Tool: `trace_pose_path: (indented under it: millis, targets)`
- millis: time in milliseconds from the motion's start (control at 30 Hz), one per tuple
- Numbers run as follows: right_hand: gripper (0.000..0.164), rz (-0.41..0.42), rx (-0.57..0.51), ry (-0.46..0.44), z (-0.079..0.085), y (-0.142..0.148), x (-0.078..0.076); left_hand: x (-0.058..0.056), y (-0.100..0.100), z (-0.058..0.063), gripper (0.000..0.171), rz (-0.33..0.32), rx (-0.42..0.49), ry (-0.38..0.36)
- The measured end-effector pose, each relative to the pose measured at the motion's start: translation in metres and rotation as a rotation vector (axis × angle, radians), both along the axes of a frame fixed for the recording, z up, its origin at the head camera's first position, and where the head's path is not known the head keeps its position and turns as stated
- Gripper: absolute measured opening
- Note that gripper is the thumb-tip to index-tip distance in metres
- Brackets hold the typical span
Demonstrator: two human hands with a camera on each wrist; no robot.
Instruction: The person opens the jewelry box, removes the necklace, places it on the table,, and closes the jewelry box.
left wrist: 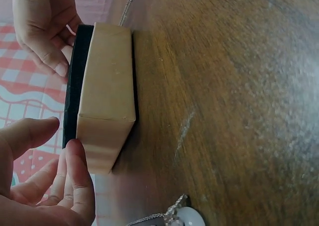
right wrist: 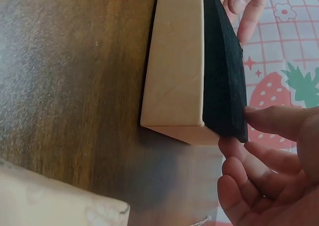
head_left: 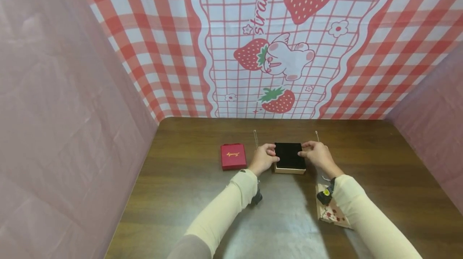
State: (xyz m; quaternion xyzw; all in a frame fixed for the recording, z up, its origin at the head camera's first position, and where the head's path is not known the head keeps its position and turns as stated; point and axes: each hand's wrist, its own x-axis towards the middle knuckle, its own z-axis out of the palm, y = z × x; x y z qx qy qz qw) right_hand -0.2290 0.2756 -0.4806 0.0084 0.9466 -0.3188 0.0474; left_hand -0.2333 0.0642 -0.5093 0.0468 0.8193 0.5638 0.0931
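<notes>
A small cream box [head_left: 289,171] stands on the wooden table between the two hands, with a black padded insert [head_left: 289,153] at its top. In the right wrist view, the insert [right wrist: 224,71] sits tilted, its near edge raised above the box wall. My left hand [head_left: 263,158] pinches the insert's left edge, thumb on top and fingertips at the corner beside the box. On the opposite side, my right hand [head_left: 319,156] pinches the right edge between thumb and fingers. The box's inside is hidden beneath the insert.
Left of the hands lies a red box [head_left: 233,157] with gold lettering. Thin chains [head_left: 255,136] lie beside each hand, and a silver chain with a pendant [left wrist: 189,217] shows in the left wrist view. A cream floral piece [head_left: 333,215] lies partly under the right sleeve.
</notes>
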Motion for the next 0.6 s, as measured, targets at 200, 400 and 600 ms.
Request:
trace_pose_path:
  millis: [200,400,600]
  targets:
    - [0.044,0.056,0.013,0.052,0.0023,-0.0009,0.0028,0.0008,-0.0003,-0.0004,0.043,-0.024,-0.043,0.025]
    - [0.039,0.135,0.023,0.074,0.0017,0.0001,0.0043,0.0016,-0.0008,0.0009,0.041,-0.035,-0.102,0.041]
    - [0.043,0.214,0.012,0.062,-0.0029,0.0028,0.0043,0.0039,-0.0002,0.0031,0.042,-0.037,-0.137,0.041]
